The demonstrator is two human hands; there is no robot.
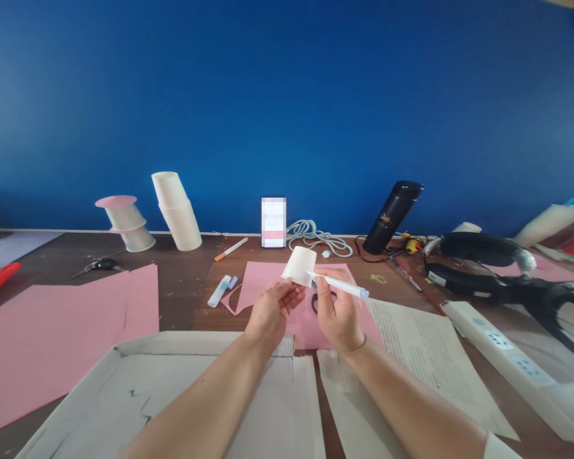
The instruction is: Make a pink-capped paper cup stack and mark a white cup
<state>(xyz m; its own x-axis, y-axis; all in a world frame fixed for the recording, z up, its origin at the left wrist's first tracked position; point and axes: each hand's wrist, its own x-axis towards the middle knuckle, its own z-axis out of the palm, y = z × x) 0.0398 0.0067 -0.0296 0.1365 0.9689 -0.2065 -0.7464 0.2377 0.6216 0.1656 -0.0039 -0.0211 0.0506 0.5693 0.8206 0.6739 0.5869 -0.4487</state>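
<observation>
A white paper cup [300, 264] is tilted in my left hand [273, 312], whose fingers close round its lower end. My right hand [337, 312] grips a white pen [343, 286] with a pale blue end. The pen's tip points left and meets the cup's side in view; whether it touches cannot be made out. Under both hands lies pink paper [263, 280]. Dark-handled scissors [314, 303] rest on it, partly hidden by my right hand. Left of the hands is a small glue stick [219, 292] with its cap off beside it.
Stacked paper cups [179, 217] and a pink-topped cup pair [125, 223] stand at back left. A phone [273, 223] leans upright near a coiled cable [318, 236]. A black flask [392, 217], a headset [478, 268] and a power strip [502, 357] are right; a white box lid [191, 382] lies in front.
</observation>
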